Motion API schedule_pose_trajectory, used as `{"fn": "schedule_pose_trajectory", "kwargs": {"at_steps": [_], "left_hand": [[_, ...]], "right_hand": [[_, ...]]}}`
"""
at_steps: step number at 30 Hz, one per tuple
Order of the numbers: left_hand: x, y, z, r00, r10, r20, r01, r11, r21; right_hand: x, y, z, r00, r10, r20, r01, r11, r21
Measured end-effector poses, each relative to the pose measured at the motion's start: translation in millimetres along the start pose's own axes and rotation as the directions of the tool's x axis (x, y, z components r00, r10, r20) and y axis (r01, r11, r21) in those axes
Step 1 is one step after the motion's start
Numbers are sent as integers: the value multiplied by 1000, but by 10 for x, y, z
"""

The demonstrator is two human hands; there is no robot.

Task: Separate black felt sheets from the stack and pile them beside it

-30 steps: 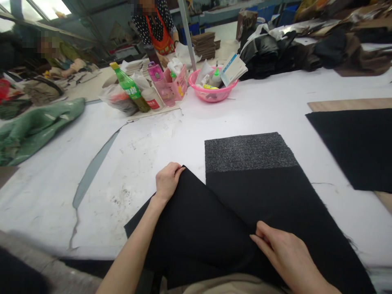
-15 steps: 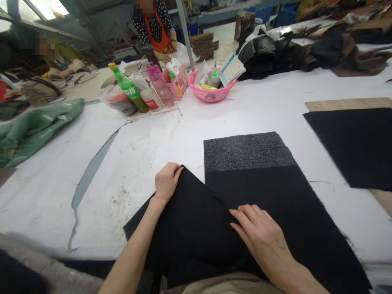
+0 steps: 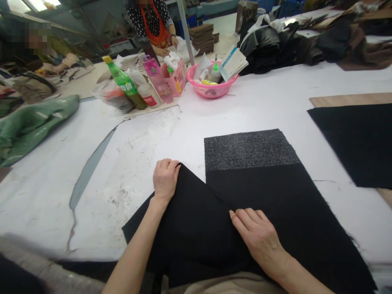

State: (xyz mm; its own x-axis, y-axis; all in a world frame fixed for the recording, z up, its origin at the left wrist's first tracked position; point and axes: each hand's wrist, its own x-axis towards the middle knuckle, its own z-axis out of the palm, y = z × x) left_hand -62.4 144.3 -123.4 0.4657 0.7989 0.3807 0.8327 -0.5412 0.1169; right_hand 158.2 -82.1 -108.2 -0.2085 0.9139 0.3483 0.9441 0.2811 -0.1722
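A piece of black fabric (image 3: 196, 220) stretches between my two hands near the table's front edge. My left hand (image 3: 165, 178) pinches its far corner between thumb and fingers. Along the fabric's right edge, my right hand (image 3: 255, 230) is closed, its fingertips gripping that edge; the thumb is mostly hidden. Under and to the right lies a stack of black fabric (image 3: 294, 212), frayed on its right side. A speckled dark grey strip (image 3: 248, 150) shows at the far end of this stack.
Beyond stand a pink basin (image 3: 211, 88) of small items, a green bottle (image 3: 125, 83) and a pink bottle (image 3: 157, 77). More black fabric (image 3: 355, 143) lies at right, a green sack (image 3: 39, 126) at left. A co-worker in a red apron (image 3: 156, 26) stands across the table.
My right hand's fingers have drawn closer together on the fabric edge, with the thumb now tucked under. My left hand keeps its pinch on the corner. The view has shifted slightly.
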Motion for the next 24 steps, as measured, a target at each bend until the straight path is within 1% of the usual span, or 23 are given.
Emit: {"fn": "schedule_pose_trajectory", "kwargs": {"at_steps": [2, 5, 8, 10, 12, 13, 16, 17, 19, 21, 22, 24], "left_hand": [[-6, -2, -6, 999, 44, 31, -43, 999, -9], [1, -37, -44, 988, 108, 110, -103, 993, -54], [6, -65, -136, 983, 102, 151, -91, 993, -77], [-23, -36, -217, 979, 108, 175, -96, 993, -74], [-91, 52, -300, 978, 127, 168, -120, 991, -53], [-139, 118, -336, 980, 133, 148, -129, 991, -40], [-319, 372, -410, 982, 171, 80, -167, 984, -54], [-380, 459, -419, 975, 206, 80, -199, 976, -90], [-485, 598, -411, 945, 310, 107, -288, 940, -183], [-560, 668, -376, 911, 392, 129, -356, 904, -237], [-585, 676, -354, 903, 409, 134, -371, 897, -241], [-618, 652, -315, 905, 400, 144, -366, 906, -213]], "right_hand": [[-9, 1, 28, 1000, 1, 14, -1, 1000, -11], [-36, 9, 68, 1000, 7, 20, -7, 1000, 0], [-52, 11, 97, 999, 19, 31, -19, 1000, -8], [-49, 9, 109, 998, 37, 46, -34, 998, -51], [-39, 5, 117, 997, 49, 54, -44, 995, -91], [-34, 3, 118, 997, 53, 60, -46, 994, -101], [-28, -1, 115, 995, 55, 79, -47, 993, -105], [-29, -2, 112, 995, 57, 84, -48, 993, -105], [-32, -1, 106, 994, 58, 92, -49, 994, -101], [-35, 2, 101, 994, 55, 91, -46, 995, -92], [-37, 4, 99, 995, 51, 90, -44, 996, -83], [-40, 10, 98, 995, 46, 90, -40, 997, -67]]}}
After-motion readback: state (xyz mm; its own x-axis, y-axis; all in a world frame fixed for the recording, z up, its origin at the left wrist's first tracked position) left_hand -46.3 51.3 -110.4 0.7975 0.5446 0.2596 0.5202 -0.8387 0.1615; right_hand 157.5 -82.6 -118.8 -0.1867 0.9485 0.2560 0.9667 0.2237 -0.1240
